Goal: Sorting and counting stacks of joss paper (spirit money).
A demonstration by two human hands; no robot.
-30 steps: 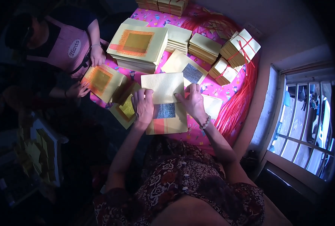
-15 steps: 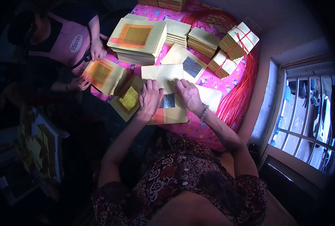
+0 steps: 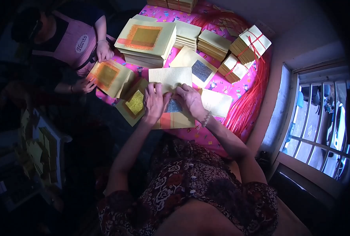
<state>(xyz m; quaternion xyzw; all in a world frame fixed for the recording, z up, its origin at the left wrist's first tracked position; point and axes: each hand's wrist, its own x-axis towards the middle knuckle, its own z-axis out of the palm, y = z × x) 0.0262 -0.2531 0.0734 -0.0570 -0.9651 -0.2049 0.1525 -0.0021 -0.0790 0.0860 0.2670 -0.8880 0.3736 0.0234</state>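
At your three o'clock a barred window (image 3: 318, 122) lets in daylight, set in a pale wall (image 3: 277, 23) that runs up toward one o'clock. The work surface at twelve is covered with a pink patterned cloth (image 3: 222, 84). From seven to ten o'clock the room falls dark, with only a dim low table (image 3: 55, 137) at nine showing through.

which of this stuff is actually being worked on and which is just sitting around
In hand:
- left hand and right hand, both pressing on the folded yellow sheet
- silver-square paper beneath them

Lying about:
- tall paper stack
- red-tied bundles
- loose silver-square sheet
- red string
- pink cloth
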